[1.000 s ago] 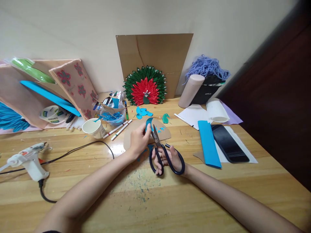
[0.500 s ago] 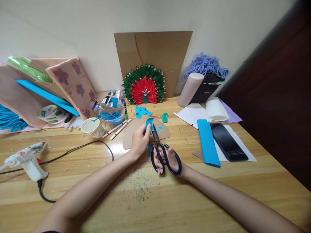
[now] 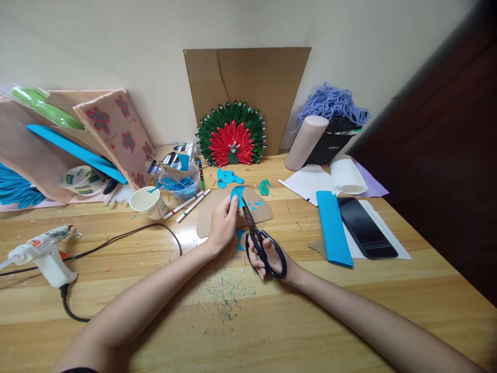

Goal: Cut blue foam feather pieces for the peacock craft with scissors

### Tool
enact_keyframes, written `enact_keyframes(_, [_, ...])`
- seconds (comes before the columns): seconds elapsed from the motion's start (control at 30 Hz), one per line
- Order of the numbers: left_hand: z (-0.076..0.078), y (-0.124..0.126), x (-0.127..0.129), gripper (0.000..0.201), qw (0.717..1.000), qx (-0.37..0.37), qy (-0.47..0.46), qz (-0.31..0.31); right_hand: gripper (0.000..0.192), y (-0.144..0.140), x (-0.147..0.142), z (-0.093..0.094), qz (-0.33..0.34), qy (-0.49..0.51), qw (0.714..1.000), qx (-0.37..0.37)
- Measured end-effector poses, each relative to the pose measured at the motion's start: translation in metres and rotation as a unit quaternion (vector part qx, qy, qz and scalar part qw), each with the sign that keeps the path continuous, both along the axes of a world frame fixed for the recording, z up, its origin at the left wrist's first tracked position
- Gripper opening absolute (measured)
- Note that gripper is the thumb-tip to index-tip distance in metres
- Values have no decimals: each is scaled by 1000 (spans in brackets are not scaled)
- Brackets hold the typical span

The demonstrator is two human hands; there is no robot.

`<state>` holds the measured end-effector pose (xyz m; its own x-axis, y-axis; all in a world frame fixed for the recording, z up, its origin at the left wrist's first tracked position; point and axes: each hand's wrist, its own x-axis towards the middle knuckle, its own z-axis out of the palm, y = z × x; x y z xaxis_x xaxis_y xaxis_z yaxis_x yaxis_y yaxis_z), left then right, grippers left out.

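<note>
Our two bare forearms reach forward and converge just short of the brown card semicircle. Our left hand rests at its near edge, fingers curled and pinched together at the tips. Our right hand lies just nearer than the card, fingers closed tight, knuckles up, wrist low.

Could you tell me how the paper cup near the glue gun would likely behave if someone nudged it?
The paper cup already leans to one side, so it would probably tip easily. It looks thin and light, so it should slide readily on the smooth wooden table. On its side, its round wall might roll.
</note>
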<state>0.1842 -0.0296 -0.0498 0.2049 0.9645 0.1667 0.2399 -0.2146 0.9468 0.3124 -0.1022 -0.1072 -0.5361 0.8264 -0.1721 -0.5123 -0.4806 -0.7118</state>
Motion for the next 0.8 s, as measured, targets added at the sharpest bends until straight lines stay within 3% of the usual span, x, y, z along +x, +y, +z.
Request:
enact_keyframes(0.23, [0,3,-2,39,999,-12,-30,-8,60,-2,-1,6,-3,-1,1000,21])
enact_keyframes(0.33, [-1,3,-2,39,998,-23,-43,-27,67,-3,0,12,17,-13,999,29])
enact_keyframes(0.43, [-1,1,-1,39,996,-33,-60,-50,68,-4,0,16,-4,-35,999,35])
enact_keyframes(0.6, [-2,0,0,41,996,-28,-64,-53,66,-3,-2,12,-4,-13,999,34])
enact_keyframes(0.8, [-3,2,-1,41,995,-24,-80,-51,58,-7,-2,17,-83,-60,994,28])
